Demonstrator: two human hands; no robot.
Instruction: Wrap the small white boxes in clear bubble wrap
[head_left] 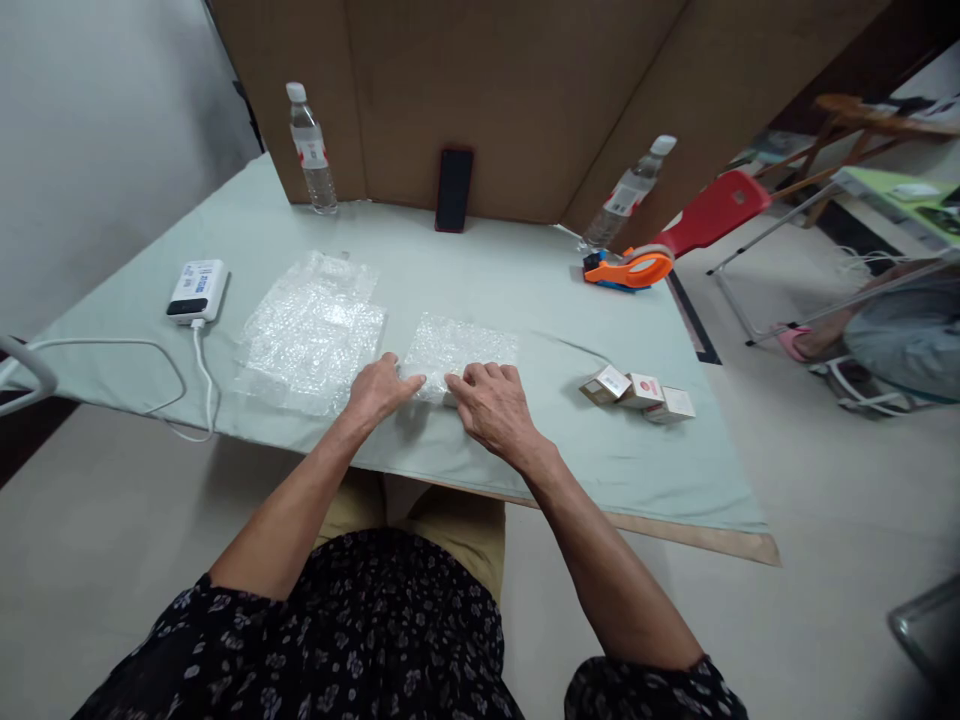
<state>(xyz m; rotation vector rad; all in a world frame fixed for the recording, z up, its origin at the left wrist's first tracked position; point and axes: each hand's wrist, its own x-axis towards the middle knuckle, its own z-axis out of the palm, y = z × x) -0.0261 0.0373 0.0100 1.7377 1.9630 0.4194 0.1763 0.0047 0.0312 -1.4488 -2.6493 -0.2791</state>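
Observation:
A sheet of bubble wrap (pixel 466 338) lies flat on the table, its near edge folded up into a roll between my hands. My left hand (pixel 379 388) presses the left end of that fold, thumb stretched along it and fingers curled. At the right end, my right hand (pixel 491 402) grips the fold from above with bent fingers. Something boxy seems to sit inside the fold, but the plastic and my fingers hide what it is. To the left of my left hand rests a loose stack of bubble wrap sheets (pixel 311 335).
Three small boxes (pixel 641 390) sit at the right. Farther back are an orange tape dispenser (pixel 634 268) with a red handle, two water bottles (pixel 313 160) and a phone (pixel 454 190) against a cardboard screen (pixel 487 100). A cabled white power bank (pixel 199 290) lies left. Another person's leg shows far right.

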